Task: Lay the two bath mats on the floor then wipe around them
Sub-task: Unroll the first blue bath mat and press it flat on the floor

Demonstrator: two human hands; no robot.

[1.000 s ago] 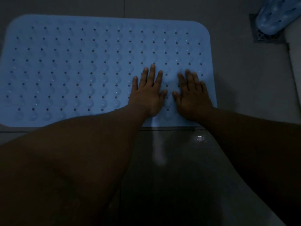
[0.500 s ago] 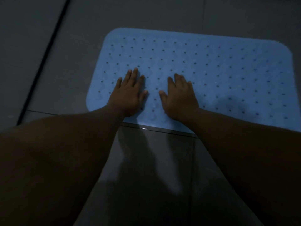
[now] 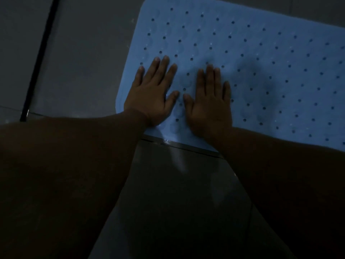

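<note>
Shifted further toward the mat's (image 3: 261,62) left end since half a second ago, with palms now close to its rounded near-left corner and thumbs almost touching. Nearest, two bare forearms reaching forward over dark glossy floor (image 3: 177,193), probably wet to judge by the sheen and the small glints at the mat's near edge. Next, left hand (image 3: 151,94) flat and empty, fingers a little spread, heel close to the near edge by the corner; right hand (image 3: 209,103) just beside it, likewise flat and empty, fingers held closer together. Pressed palm-down rather than gripping, most likely to seat the underside against the tile and flatten that end so it lies without lifting. Beyond the fingertips, pale blue mat stretching away to the right and out of view, dotted with rows of small holes, flat as far as visible, near edge running along a tile joint. Left of it, grey tiles and a dark line (image 3: 40,58) running away, perhaps a joint or strip; too dim to tell. Second mat nowhere in view, nor any cloth, so laying seemingly half done and wiping not yet begun.
</note>
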